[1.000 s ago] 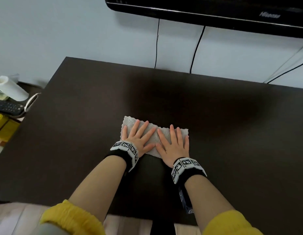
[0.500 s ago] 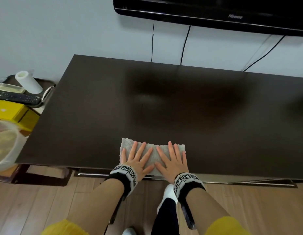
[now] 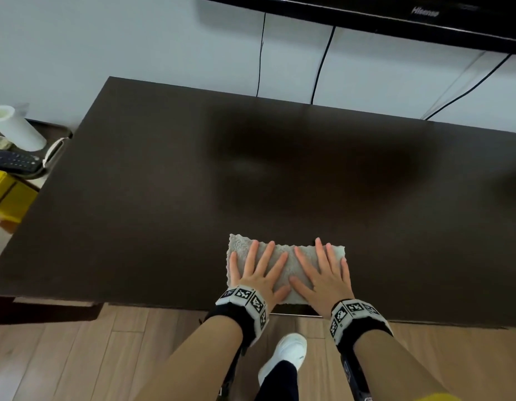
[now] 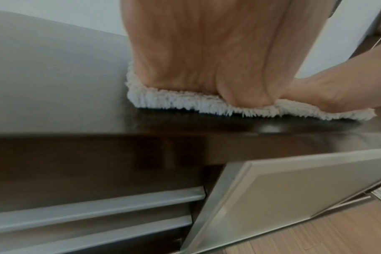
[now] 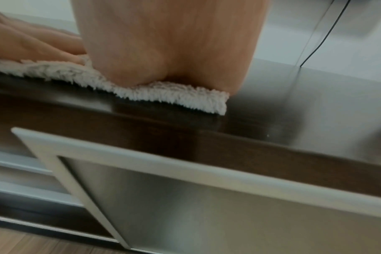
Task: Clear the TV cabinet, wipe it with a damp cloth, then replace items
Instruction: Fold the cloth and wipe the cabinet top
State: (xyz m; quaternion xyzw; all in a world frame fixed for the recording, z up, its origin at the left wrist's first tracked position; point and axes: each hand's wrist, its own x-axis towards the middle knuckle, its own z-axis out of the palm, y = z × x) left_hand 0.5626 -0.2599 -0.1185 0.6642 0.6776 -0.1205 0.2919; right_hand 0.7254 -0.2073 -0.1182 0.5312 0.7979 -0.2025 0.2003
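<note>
A fluffy white cloth (image 3: 288, 257) lies flat at the front edge of the dark brown TV cabinet top (image 3: 164, 175). My left hand (image 3: 258, 269) and right hand (image 3: 323, 270) press on it side by side, fingers straight and spread, palms down. In the left wrist view the palm (image 4: 207, 51) bears on the cloth (image 4: 174, 101), right at the cabinet's front edge (image 4: 98, 151). The right wrist view shows the other palm (image 5: 168, 43) on the cloth (image 5: 174, 98) near its right corner. Nothing else lies on the cabinet top.
A black TV (image 3: 395, 13) hangs above, with cables (image 3: 320, 68) running down the wall. At the left stand a tray with a paper roll (image 3: 16, 128), a remote (image 3: 14, 162) and a yellow box (image 3: 8, 195). Glass-fronted cabinet doors (image 5: 207, 206) sit below the edge. My white shoe (image 3: 288, 354) is on the wood floor.
Both hands have dragged the cloth from the middle of the cabinet top toward me to its front edge. The view has pulled back, showing the floor.
</note>
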